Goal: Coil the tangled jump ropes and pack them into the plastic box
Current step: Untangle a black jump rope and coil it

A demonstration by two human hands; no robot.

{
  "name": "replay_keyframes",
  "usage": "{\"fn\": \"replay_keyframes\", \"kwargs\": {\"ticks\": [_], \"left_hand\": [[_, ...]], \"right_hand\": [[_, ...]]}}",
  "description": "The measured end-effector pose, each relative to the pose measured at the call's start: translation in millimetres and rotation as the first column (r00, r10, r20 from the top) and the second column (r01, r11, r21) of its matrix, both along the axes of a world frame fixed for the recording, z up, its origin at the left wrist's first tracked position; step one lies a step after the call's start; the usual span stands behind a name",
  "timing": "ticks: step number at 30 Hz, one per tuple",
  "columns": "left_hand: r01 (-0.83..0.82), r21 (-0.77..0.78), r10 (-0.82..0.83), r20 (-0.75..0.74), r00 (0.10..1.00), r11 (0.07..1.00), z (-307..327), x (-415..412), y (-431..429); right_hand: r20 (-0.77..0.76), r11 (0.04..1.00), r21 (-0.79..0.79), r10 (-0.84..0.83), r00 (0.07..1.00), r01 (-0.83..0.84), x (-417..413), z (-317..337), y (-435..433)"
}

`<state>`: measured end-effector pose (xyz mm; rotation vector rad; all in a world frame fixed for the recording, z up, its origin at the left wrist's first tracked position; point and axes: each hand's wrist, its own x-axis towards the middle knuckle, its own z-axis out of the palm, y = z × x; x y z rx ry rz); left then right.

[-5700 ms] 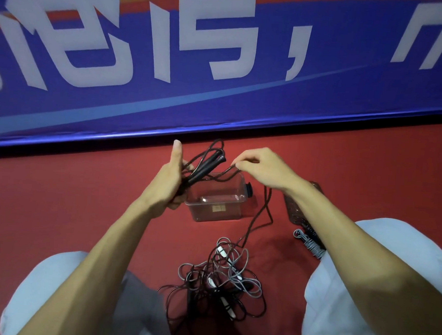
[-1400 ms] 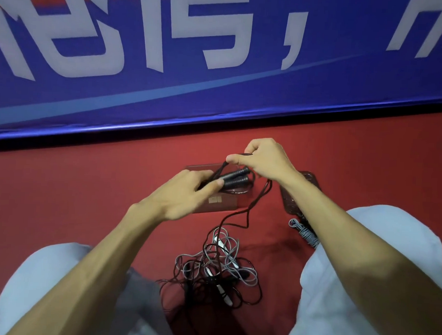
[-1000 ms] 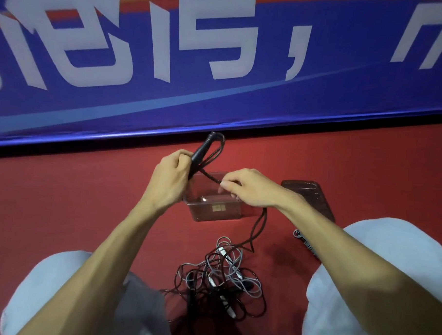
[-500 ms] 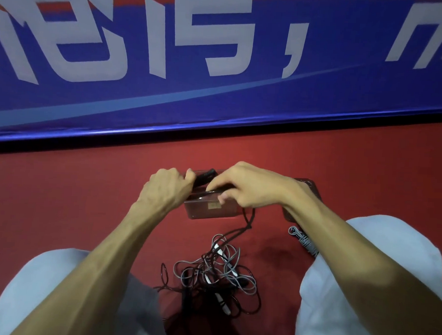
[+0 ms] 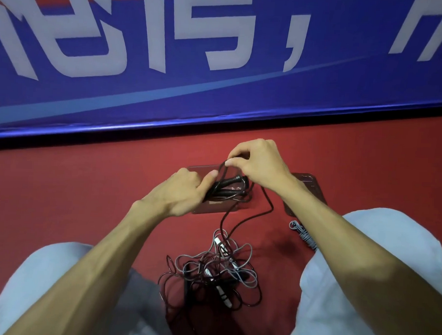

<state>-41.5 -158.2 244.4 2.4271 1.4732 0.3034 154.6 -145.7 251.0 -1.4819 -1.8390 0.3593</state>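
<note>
Coiling step in hand: left hand [image 5: 181,191] grips the thin black jump rope [image 5: 229,186], handles and gathered loops, over the clear plastic box [image 5: 208,209]; right hand [image 5: 255,163] pinches its cord, which trails into the tangled black-and-grey rope pile [image 5: 215,271]; next move likely requires freeing slack.

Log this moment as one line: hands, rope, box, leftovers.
left hand: grips black rope at box | right hand: pinches its loop | pile: tangled on floor | status: coiling

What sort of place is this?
Probably a sports hall or event venue: red floor, big blue banner with white characters along its edge, tangled black and grey jump ropes.
</note>
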Motion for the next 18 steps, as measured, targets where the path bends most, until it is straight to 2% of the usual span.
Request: {"fn": "replay_keyframes", "kwargs": {"ticks": [3, 6, 8, 10, 12, 14, 16, 18], "left_hand": [[0.083, -0.026, -0.080, 0.113, 0.990, 0.996, 6, 1, -9], [0.166, -0.061, -0.150, 0.206, 0.967, 0.984, 9, 2, -15], [0.203, -0.115, -0.150, 0.357, 0.922, 0.972, 12, -1, -14], [0.236, -0.184, -0.103, 0.540, 0.835, 0.954, 16, -3, -11], [0.245, -0.271, -0.007, 0.659, 0.752, 0.931, 18, -6, -7], [0.200, -0.343, 0.104, 0.693, 0.713, 0.918, 17, -7, -5], [0.183, -0.348, 0.138, 0.722, 0.678, 0.919, 18, -8, -4], [0.194, -0.331, 0.147, 0.772, 0.618, 0.923, 19, -9, -2]], "right_hand": [[-0.091, 0.999, -0.046, -0.027, 0.996, 0.022, -1, -5, 3], [-0.264, 0.982, -0.173, 0.028, 0.964, -0.076, 2, -8, 6], [-0.345, 0.959, -0.225, 0.087, 0.935, -0.173, 3, -7, 4], [-0.405, 0.944, -0.246, 0.105, 0.908, -0.219, 2, -8, 3], [-0.408, 0.951, -0.236, 0.091, 0.908, -0.201, 2, -11, 3], [-0.387, 0.951, -0.247, 0.078, 0.919, -0.185, 2, -13, 5], [-0.388, 0.947, -0.245, 0.098, 0.916, -0.206, 0, -13, 5], [-0.319, 0.955, -0.219, 0.121, 0.940, -0.198, -3, -11, 4]]}}
